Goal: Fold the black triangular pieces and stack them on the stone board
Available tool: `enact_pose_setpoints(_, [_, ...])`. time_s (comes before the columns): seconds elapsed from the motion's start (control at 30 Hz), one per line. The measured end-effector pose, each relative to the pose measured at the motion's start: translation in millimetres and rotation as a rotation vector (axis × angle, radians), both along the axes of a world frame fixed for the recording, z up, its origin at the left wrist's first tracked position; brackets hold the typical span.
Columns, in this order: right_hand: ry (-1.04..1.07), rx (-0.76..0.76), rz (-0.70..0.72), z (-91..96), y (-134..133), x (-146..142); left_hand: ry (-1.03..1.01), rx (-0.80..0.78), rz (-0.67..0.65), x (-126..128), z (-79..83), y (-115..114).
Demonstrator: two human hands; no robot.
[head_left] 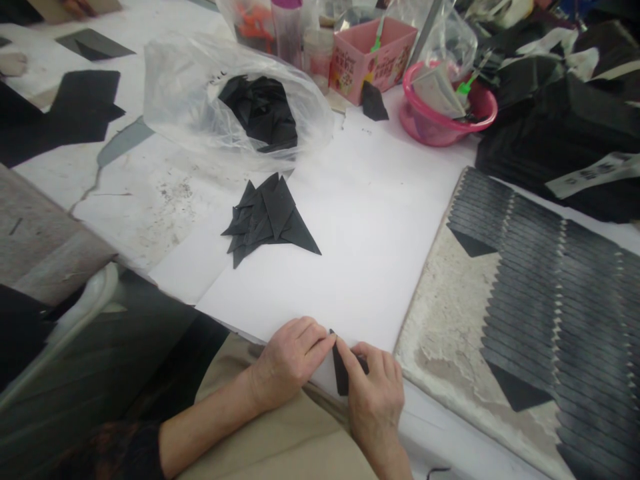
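My left hand (290, 360) and my right hand (375, 387) meet at the near edge of a white sheet (360, 267), both pinched on one small black piece (341, 373) held between the fingertips. Further out on the sheet lies a pile of black triangular pieces (270, 220). Behind it a clear plastic bag (190, 93) holds more black pieces (263, 110).
At the right, rows of overlapped black pieces (550, 287) lie on a worn board (450, 313). A pink bowl (440, 127), a pink box (373, 57) and bottles stand at the back. Black material (560, 133) is heaped far right, and black sheets (75, 107) lie at the left.
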State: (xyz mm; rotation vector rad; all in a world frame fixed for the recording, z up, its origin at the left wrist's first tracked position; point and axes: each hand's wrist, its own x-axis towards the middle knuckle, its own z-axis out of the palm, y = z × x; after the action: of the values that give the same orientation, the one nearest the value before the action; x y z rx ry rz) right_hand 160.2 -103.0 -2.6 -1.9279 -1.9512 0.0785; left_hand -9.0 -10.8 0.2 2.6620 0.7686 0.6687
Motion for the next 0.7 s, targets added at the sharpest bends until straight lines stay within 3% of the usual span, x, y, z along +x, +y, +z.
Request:
enact_pose_setpoints(0.37, [0.039, 0.037, -0.013, 3.8, 2.4, -3.0, 0.057, 0.035, -0.038, -4.6, 0.6, 3.2])
enact_pose_setpoints(0.7, [0.086, 0.069, -0.045, 6.8, 8.4, -6.0, 0.189, 0.068, 0.005, -5.2, 5.7, 2.7])
